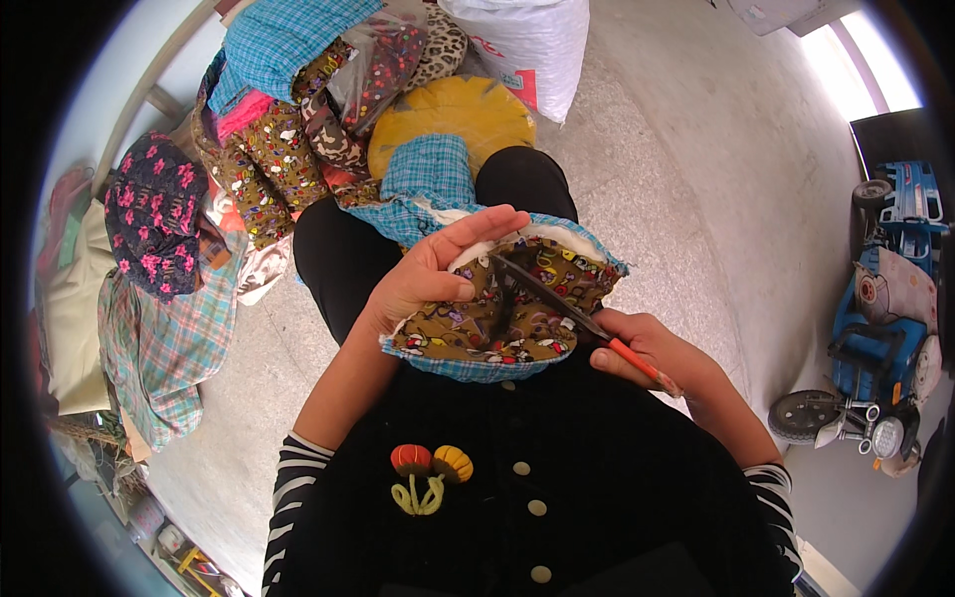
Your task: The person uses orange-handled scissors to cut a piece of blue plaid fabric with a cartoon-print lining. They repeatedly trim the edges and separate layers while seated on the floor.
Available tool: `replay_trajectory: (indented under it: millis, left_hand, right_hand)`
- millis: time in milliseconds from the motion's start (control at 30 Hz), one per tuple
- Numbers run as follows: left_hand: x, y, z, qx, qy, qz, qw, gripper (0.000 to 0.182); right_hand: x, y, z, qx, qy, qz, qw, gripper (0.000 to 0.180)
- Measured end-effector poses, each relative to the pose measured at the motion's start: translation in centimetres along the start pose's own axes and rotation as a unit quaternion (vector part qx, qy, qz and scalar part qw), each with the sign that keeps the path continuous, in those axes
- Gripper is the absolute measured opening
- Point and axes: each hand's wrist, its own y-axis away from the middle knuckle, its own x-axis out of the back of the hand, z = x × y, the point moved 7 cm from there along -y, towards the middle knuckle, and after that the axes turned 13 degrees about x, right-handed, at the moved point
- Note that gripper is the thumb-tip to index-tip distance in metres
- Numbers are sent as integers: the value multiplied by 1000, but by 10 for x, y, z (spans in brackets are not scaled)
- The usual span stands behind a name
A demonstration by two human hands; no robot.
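Note:
My left hand (429, 272) grips a quilted garment piece (455, 332), its thumb on the brown cartoon-print lining and its fingers along the far edge. Blue plaid cloth (477, 369) forms the outside of the piece, and white batting (586, 237) shows between the layers at the far rim. In my right hand (656, 343) is a pair of scissors (548, 293) with an orange-red handle. Their dark blades lie across the lining and point at the batting beside my left hand. Whether the tips touch the cloth I cannot tell.
Padded clothes (276, 142) are heaped ahead to the left, beside a round yellow cushion (462, 112) and a white woven sack (537, 52). A floral-print padded item (153, 216) rests over plaid cloth (168, 336). A blue electric tricycle (880, 328) stands at right.

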Motion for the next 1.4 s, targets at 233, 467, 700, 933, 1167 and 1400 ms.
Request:
replay_trajectory:
  millis: [233, 467, 700, 933, 1167, 1400]
  left_hand:
    - [7, 13, 25, 32, -233, 101, 967, 42]
    - [-17, 21, 52, 134, -708, 172, 672, 29]
    - [-16, 2, 50, 105, -677, 152, 712, 35]
    - [6, 16, 29, 146, -340, 150, 917, 56]
    - [10, 17, 19, 135, -233, 129, 954, 65]
    - [10, 17, 16, 131, -164, 114, 971, 71]
  right_hand:
    - [7, -3, 14, 6, -19, 69, 997, 42]
    - [-1, -10, 9, 30, 1, 59, 998, 44]
    - [4, -8, -1, 17, 7, 34, 999, 43]
    - [3, -6, -14, 20, -18, -35, 999, 47]
    - [-1, -14, -18, -6, 29, -80, 996, 51]
    - [-3, -17, -18, 4, 23, -76, 997, 53]
